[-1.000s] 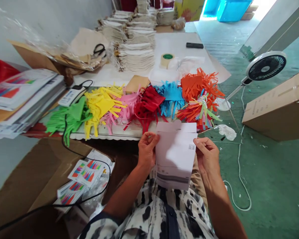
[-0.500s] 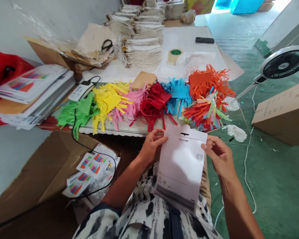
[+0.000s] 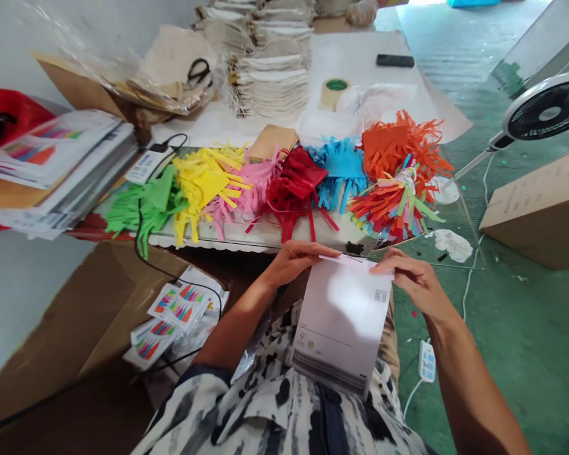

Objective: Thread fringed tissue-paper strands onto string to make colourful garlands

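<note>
A white card package [image 3: 344,316] with small printed marks stands on my lap, its top flap bent over toward the table. My left hand [image 3: 298,256] pinches the flap's left end, fingers closed on it. My right hand [image 3: 410,278] presses the flap's right end with closed fingers. Just beyond the hands, along the table's near edge, lie fringed paper tassels in a row: green [image 3: 140,208], yellow [image 3: 203,186], pink [image 3: 249,193], red [image 3: 294,186], blue [image 3: 341,170], orange [image 3: 398,145], and a mixed-colour bundle [image 3: 396,205].
Printed sheets [image 3: 52,170] are stacked at the left, cloth bags [image 3: 270,76] piled at the back, with scissors [image 3: 199,69], a tape roll [image 3: 332,91] and a phone [image 3: 395,60]. A cardboard box holds printed cards [image 3: 173,309]. A fan [image 3: 545,110] and carton [image 3: 540,208] stand on the green floor.
The package's top flap, upright before, is now folded over forward. Both hands moved from its side edges onto the top fold. The view dropped and shifted slightly.
</note>
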The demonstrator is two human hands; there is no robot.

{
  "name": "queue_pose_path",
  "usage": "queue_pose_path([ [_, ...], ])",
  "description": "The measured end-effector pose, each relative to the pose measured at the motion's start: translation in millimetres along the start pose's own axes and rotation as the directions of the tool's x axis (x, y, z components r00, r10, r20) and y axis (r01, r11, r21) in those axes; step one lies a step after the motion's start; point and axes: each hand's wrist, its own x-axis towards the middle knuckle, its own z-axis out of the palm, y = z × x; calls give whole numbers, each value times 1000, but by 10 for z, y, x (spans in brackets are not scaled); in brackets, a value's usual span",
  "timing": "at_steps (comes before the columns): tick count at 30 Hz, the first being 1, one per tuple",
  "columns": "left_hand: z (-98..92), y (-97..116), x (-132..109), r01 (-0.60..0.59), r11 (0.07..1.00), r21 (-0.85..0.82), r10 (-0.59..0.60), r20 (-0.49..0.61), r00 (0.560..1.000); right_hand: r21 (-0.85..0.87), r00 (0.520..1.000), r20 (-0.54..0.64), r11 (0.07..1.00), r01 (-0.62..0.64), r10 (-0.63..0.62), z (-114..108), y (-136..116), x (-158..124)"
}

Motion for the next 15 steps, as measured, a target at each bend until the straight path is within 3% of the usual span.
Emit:
queue_pose_path([
  [5, 142, 52, 17, -65, 998, -3, 65, 42, 997, 60, 989, 142, 996, -60, 51, 10, -249, 78],
  [7, 179, 81, 25, -77, 997, -5, 77, 32, 997, 46, 988, 108, 993, -113, 108, 48, -327, 102],
  [11, 225, 101, 45, -74, 997, 29, 74, -15, 997, -112, 985, 25, 980, -167, 171, 124, -450, 104],
  [15, 276, 98, 61, -56, 998, -11, 56, -43, 998, -327, 993, 71, 943, -63, 90, 152, -525, 58],
])
